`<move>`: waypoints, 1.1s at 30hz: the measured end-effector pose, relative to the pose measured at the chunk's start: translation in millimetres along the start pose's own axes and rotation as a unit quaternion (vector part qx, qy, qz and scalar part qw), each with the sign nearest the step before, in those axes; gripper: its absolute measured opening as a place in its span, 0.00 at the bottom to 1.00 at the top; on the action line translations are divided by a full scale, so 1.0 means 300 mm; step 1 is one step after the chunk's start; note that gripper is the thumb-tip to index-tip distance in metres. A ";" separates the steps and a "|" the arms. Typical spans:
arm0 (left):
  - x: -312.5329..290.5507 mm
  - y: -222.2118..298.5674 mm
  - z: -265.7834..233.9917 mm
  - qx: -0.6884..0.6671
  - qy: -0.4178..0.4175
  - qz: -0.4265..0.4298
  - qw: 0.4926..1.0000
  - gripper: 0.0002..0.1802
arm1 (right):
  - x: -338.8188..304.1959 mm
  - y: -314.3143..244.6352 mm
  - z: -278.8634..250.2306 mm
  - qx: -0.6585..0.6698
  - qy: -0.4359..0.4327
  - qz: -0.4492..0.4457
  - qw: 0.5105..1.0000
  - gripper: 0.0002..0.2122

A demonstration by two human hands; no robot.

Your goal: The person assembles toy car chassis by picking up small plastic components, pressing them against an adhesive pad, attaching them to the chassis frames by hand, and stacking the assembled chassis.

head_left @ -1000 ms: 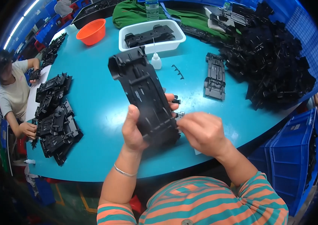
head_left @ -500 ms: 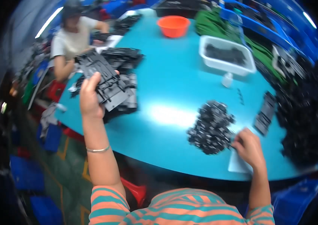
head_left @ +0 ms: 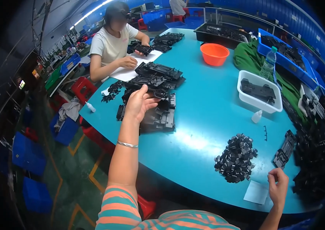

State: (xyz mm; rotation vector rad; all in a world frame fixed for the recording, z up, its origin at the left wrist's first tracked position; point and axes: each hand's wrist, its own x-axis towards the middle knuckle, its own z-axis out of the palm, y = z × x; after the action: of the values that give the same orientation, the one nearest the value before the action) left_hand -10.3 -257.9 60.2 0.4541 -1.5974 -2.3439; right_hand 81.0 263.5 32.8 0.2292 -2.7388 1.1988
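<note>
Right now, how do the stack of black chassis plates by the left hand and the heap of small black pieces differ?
The chassis stack holds long, flattish plates; the small-piece heap holds much smaller, chunkier bits. Plates in the chassis stack overlap in layers, while bits in the small-piece heap lie jumbled. The chassis stack is beside the left hand; the small-piece heap is nearer the right hand. Both are mostly black, on the blue-green table.

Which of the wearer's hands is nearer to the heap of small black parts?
Right. The right hand is just right of the heap and closer to the wearer; the left hand is well to its left, at the stack of black plates.
</note>
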 end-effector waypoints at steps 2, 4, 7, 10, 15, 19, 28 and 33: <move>-0.028 0.004 0.001 0.021 0.048 -0.006 0.999 0.26 | -0.036 0.000 -0.022 0.036 0.017 0.063 0.997 0.04; -0.014 -0.016 -0.045 0.016 0.044 0.004 0.999 0.24 | -0.065 0.032 -0.026 0.046 0.084 0.026 0.995 0.04; -0.059 -0.031 -0.042 0.084 0.079 0.062 0.991 0.22 | -0.107 0.105 -0.071 0.070 0.065 0.023 0.995 0.01; -0.182 -0.054 -0.046 0.203 0.129 0.171 0.955 0.26 | -0.110 0.043 -0.072 0.184 0.065 0.103 0.975 0.04; -0.462 -0.256 0.052 0.387 0.043 0.264 0.882 0.26 | -0.134 0.057 -0.087 0.049 0.070 0.013 0.996 0.02; -0.619 -0.439 0.220 0.423 -0.055 0.229 0.875 0.29 | -0.169 0.066 -0.081 0.005 0.040 0.031 0.999 0.02; -0.641 -0.500 0.242 0.456 -0.079 0.275 0.843 0.25 | -0.125 0.083 -0.033 -0.189 -0.055 -0.116 0.974 0.01; -0.641 -0.503 0.243 0.488 -0.070 0.297 0.818 0.25 | -0.113 0.078 -0.044 -0.167 -0.097 -0.114 0.975 0.01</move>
State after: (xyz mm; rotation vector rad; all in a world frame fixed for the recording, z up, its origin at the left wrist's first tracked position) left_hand 129.9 -67.4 -35.1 -0.0742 -2.4721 -0.9977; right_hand 110.5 291.9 18.4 0.6284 -2.9206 0.6782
